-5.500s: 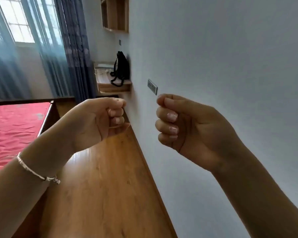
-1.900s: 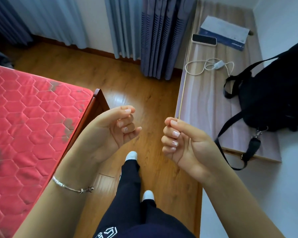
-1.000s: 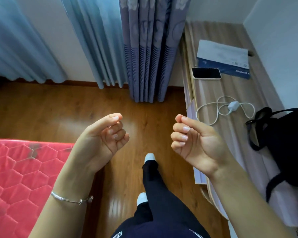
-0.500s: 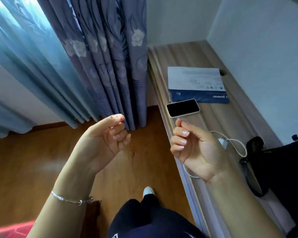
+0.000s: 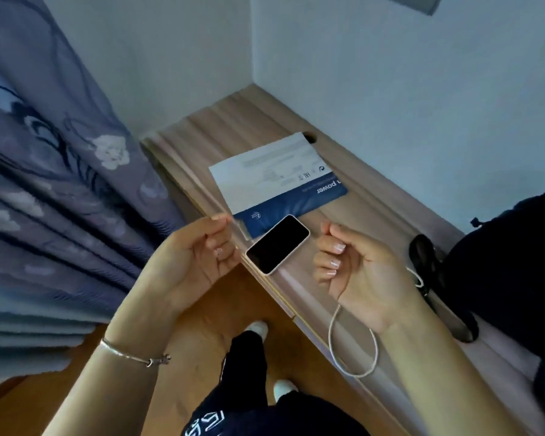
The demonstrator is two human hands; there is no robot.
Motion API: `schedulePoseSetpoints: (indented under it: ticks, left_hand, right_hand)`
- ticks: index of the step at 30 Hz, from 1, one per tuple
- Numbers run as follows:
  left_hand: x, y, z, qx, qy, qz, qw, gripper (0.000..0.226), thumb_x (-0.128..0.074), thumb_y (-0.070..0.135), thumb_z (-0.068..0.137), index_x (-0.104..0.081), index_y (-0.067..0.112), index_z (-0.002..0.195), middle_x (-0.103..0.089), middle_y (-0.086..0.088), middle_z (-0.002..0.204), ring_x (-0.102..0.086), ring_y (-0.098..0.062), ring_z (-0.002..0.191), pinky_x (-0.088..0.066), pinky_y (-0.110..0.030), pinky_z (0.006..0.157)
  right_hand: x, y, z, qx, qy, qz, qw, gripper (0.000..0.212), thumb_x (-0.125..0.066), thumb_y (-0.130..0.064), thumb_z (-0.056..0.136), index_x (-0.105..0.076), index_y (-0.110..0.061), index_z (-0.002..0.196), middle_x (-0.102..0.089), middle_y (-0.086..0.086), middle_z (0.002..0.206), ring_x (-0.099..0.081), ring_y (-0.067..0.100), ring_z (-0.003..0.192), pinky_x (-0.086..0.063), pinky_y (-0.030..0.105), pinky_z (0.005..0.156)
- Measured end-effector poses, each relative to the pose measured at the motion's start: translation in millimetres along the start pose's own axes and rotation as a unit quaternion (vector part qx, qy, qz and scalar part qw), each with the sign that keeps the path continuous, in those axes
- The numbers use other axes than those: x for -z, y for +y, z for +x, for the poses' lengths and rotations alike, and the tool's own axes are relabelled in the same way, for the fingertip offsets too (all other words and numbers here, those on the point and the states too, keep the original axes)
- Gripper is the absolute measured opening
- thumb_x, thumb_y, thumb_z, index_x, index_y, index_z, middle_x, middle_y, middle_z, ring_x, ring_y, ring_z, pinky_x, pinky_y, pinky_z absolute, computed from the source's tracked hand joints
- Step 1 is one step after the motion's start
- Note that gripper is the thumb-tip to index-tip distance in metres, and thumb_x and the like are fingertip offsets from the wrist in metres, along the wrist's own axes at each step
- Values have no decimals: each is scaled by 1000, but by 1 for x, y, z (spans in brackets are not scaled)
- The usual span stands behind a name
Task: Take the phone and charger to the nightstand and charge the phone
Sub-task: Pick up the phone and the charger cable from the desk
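Note:
A phone with a dark screen and a pale case lies face up at the front edge of a long wooden shelf. The white charger cable loops over the shelf edge, and my right hand hides most of it and the plug. My left hand hovers just left of the phone with its fingers loosely curled and nothing in it. My right hand hovers just right of the phone, above the cable, also loosely curled and holding nothing.
A white and blue flat box lies on the shelf behind the phone. A black backpack with straps sits on the shelf at the right. Patterned curtains hang at the left. White walls enclose the shelf's corner, and below is wooden floor.
I have stepped closer to the shelf, so the phone now lies between my two hands. Both hands stay raised and hold nothing.

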State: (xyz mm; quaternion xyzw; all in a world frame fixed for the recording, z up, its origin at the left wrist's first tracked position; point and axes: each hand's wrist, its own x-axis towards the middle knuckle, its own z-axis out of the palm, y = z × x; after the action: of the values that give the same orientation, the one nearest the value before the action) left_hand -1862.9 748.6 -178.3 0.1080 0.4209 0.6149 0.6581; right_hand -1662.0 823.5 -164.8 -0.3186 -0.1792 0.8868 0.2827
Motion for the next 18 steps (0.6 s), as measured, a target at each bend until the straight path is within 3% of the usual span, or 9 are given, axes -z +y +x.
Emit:
schedulePoseSetpoints:
  ticks: [3, 8, 18]
  left_hand:
    - [6, 20, 34, 55, -18, 25, 998, 34, -46, 13, 88, -61, 18, 59, -37, 7, 48, -39, -7, 46, -53, -24, 64]
    - [19, 45, 91, 143, -59, 82, 985, 15, -52, 14, 81, -60, 14, 68, -39, 5, 48, -40, -8, 46, -53, -23, 62]
    - [20, 25, 175, 243, -113, 198, 943, 15, -48, 12, 89, -59, 13, 79, -42, 6, 47, -42, -8, 44, -52, -23, 55]
  right_hand:
    - [-4, -2, 21, 40, 39, 42, 998, 14, -54, -15, 76, -66, -13, 68, -46, -6, 50, -41, 6, 42, -37, 15, 41]
    - [-10, 1, 51, 82, 103, 97, 986, 9, -57, -15, 72, -65, -14, 68, -46, -6, 49, -43, 6, 41, -39, 16, 40]
    - [4, 13, 61, 146, 261, 122, 946, 3, -54, -15, 72, -55, -15, 76, -43, -7, 50, -40, 5, 41, -33, 14, 43]
